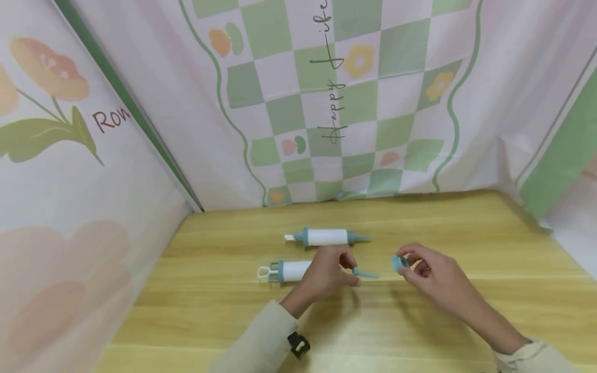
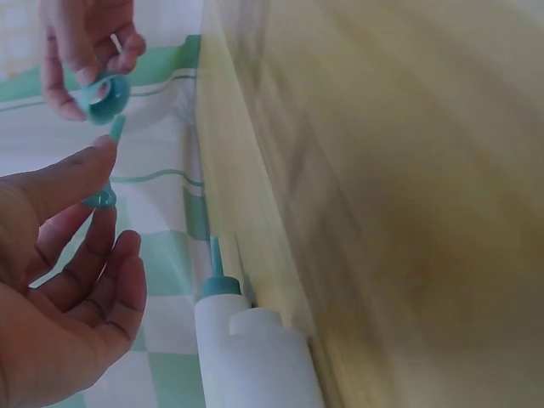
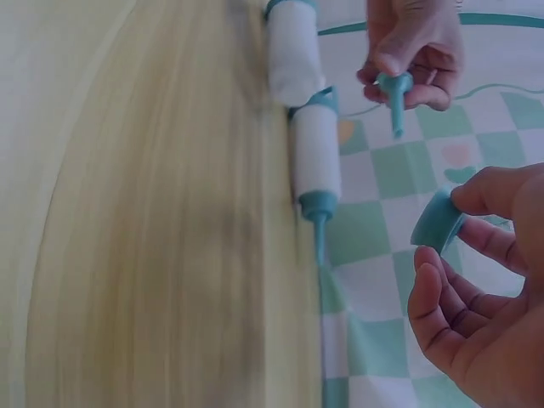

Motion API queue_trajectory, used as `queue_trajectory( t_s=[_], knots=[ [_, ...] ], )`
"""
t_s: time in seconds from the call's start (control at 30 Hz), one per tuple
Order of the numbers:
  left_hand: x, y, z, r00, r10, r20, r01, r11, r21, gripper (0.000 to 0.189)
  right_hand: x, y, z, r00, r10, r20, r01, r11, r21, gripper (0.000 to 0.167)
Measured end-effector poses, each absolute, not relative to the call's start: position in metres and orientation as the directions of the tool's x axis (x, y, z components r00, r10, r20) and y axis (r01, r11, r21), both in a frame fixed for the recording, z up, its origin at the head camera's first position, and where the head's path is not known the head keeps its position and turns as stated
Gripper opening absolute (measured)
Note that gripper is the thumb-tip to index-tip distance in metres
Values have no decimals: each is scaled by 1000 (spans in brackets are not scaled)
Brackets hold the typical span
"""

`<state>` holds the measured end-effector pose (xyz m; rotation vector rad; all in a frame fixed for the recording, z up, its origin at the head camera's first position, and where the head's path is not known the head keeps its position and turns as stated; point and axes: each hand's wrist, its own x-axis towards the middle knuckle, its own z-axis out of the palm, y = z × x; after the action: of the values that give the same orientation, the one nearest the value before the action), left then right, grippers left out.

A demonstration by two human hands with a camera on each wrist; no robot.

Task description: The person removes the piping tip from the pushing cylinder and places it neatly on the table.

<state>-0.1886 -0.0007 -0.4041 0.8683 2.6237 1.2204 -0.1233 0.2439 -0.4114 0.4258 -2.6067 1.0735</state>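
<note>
My left hand (image 1: 326, 270) pinches a blue-green nozzle (image 3: 396, 106) by its wide base between thumb and fingers, its thin tip pointing at my right hand. Between thumb and fingertips, my right hand (image 1: 440, 273) holds a blue-green threaded ring cap (image 1: 397, 263), apart from the nozzle tip. Below and behind my left hand lies a white-barrelled icing syringe (image 1: 294, 271) with a white pull loop; the left wrist view shows its bare white neck (image 2: 255, 320). Just beyond lies a second icing syringe (image 1: 327, 237), with cap and nozzle on its front end.
Both syringes lie crosswise on the wood-grain table (image 1: 224, 311). A checked green-and-white curtain (image 1: 322, 103) hangs along the back edge, and a flowered cloth (image 1: 70, 207) at the left. A dark strap device (image 1: 298, 345) sits on my left sleeve.
</note>
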Motion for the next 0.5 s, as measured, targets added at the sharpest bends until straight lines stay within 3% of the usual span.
queue_trajectory(
  t_s=[0.3,0.5],
  knots=[
    [-206,18,-403,-827,558,75,434,548,715,30,-138,258,-421,-954,-183,236,-289,766,-574,40],
    [-210,33,-410,-834,549,49,429,591,684,32,-147,261,-426,-959,-210,191,-280,813,-511,32]
  ],
)
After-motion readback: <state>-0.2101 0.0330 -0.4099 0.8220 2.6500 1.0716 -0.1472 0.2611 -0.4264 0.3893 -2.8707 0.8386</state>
